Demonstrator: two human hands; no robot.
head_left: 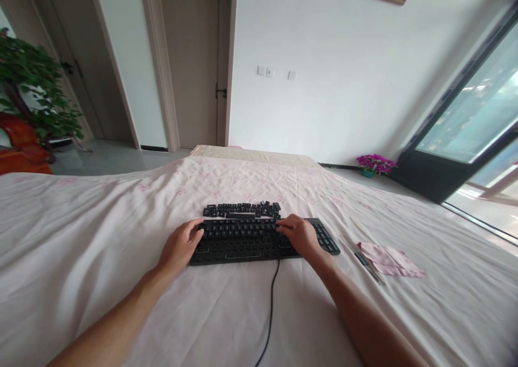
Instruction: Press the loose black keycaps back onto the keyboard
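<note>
A black computer keyboard lies on the pink-white cloth. Its upper rows and number pad carry keycaps, while the lower rows show bare sockets. Loose black keycaps lie in rows just beyond its far edge. My left hand holds the keyboard's left end, thumb and fingers bent around the corner. Over the right part of the main keys, my right hand has its thumb and fingertips pinched together at the upper rows; whatever is between them is too small to tell.
The keyboard's black cable runs toward me. To the right lie a folded pink cloth, a small dark piece and what looks like tweezers. The floral cloth has wrinkles. Beyond it stands a white wall.
</note>
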